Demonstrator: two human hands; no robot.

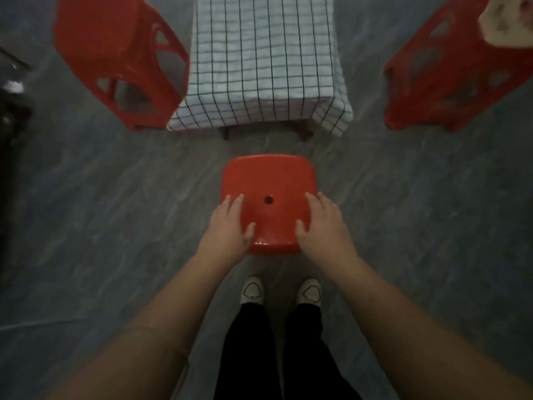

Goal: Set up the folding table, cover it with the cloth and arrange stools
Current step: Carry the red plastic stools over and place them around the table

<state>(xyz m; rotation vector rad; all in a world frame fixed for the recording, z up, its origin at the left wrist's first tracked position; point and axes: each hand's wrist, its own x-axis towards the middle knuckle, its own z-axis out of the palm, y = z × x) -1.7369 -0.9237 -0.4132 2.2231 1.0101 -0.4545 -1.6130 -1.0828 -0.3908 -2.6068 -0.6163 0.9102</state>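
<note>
The left hand [230, 223] and the right hand [323, 226] lie on the near corners of a red square plastic stool [268, 180] just below the middle of the frame. Each hand is spread, fingers fairly straight along a side edge of the seat and thumb laid on top. Neither looks clamped round the rim, though any fingers bent over the outer edges would be hidden. The seat has a small round hole at its centre, between the two hands. This stool stands on the grey mottled floor [115, 197], directly in front of the person's pale shoes [252, 291], and apart from the desk's near end.

Above it, at the top centre of the frame, the low desk [305, 134] stands unfolded. A white cloth with a dark grid pattern [259, 67] covers its top and hangs down the near side, so only dark leg ends show below the hem. A second red plastic stool [115, 59] sits at the upper left, close beside the cloth's edge. A third red plastic stool [450, 82] sits at the upper right, a little apart from the desk. Something pale [501, 24] shows over it in the corner, too blurred to identify.

Judging from this, the setting up and covering are done and the two side stools are placed. What remains seems to be settling this last stool at the desk's near end.
</note>
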